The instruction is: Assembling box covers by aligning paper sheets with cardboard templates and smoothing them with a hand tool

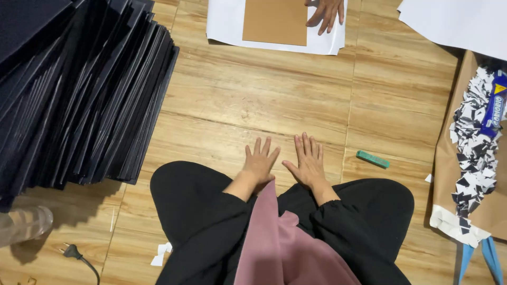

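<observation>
My left hand and my right hand lie flat, palms down, side by side on the wooden floor just beyond my crossed legs in black sleeves and trousers. Both have fingers spread and hold nothing. A small green stick-shaped object lies on the floor to the right of my right hand, apart from it. At the top, another person's hand rests on a brown cardboard sheet laid over white paper.
A tall fanned stack of black boards fills the left side. At the right, a brown paper sheet holds several black-and-white paper scraps and a blue wrapper. A plug and a clear bottle lie at lower left.
</observation>
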